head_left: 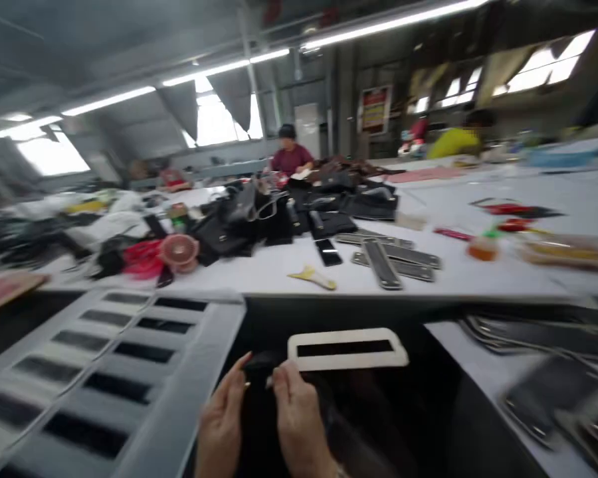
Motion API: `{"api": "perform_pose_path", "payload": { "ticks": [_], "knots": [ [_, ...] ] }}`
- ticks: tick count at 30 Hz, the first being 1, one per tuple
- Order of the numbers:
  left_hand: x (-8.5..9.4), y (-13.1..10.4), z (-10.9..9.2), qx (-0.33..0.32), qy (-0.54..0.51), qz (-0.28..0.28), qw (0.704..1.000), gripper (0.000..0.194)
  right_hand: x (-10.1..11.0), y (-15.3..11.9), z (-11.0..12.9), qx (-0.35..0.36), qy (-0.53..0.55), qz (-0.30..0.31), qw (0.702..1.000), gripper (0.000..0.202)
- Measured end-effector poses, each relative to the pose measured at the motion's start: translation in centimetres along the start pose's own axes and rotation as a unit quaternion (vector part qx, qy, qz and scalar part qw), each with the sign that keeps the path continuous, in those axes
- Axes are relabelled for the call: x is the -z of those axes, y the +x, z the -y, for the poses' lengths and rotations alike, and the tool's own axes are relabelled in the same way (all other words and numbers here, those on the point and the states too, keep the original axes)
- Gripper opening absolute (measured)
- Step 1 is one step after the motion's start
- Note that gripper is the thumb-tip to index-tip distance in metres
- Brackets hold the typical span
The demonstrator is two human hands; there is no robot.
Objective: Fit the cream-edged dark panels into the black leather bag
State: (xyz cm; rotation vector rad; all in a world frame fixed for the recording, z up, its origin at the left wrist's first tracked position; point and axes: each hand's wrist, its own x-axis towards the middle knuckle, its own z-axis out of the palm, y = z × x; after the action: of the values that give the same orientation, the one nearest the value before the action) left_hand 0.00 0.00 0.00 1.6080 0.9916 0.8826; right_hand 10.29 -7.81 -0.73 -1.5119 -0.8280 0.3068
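Frame (pixel 349 362), white and slotted, could tilt or slip, we judge, since our right hand (pixel 299 413) seems to pinch only its left corner. It juts right of those narrowed fingers. Our left hand (pixel 222 415) is just beside, its fingers narrowed too, apparently on a blurred black piece (pixel 262 360). Ahead of us, the worktop (pixel 259 282) carries grey strips (pixel 381 262) near its front edge.

On the table (pixel 264 280), a phone (pixel 327 252) lies left of some strips (pixel 381 262). Before the table, a frame (pixel 349 362) is right of a panel (pixel 219 332).
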Motion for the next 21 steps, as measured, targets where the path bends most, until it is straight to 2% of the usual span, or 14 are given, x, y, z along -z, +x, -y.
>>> {"api": "perform_pose_path", "payload": {
  "ticks": [2, 7, 12, 14, 17, 19, 21],
  "knots": [
    [1.3, -0.6, -0.2, 0.011, 0.021, -0.030, 0.999, 0.054, -1.5, 0.0, -0.2, -0.015, 0.032, 0.052, 0.998, 0.050],
    [0.8, -1.9, -0.5, 0.005, 0.035, -0.050, 0.998, 0.047, -1.2, 0.0, -0.9, -0.032, 0.010, 0.074, 0.997, 0.048],
    [2.0, -5.3, 2.0, -0.016, 0.075, -0.025, 0.997, 0.043, -0.6, -2.3, -2.2, -0.046, 0.011, 0.144, 0.988, 0.041],
    [2.4, -6.8, 2.9, -0.014, 0.086, -0.007, 0.996, 0.044, -0.3, -3.9, -3.2, -0.044, 0.029, 0.159, 0.986, 0.046],
    [2.6, -8.2, 3.5, -0.001, 0.055, -0.005, 0.998, 0.045, 0.1, -5.6, -4.8, -0.026, 0.046, 0.201, 0.978, 0.053],
    [2.3, -8.3, 3.3, 0.014, 0.019, -0.007, 1.000, 0.045, 0.2, -5.9, -5.6, -0.005, 0.044, 0.242, 0.969, 0.053],
    [2.1, -8.0, 3.1, 0.023, -0.010, -0.006, 1.000, 0.044, 0.0, -5.8, -6.3, 0.005, 0.041, 0.255, 0.966, 0.049]
  ]
}}
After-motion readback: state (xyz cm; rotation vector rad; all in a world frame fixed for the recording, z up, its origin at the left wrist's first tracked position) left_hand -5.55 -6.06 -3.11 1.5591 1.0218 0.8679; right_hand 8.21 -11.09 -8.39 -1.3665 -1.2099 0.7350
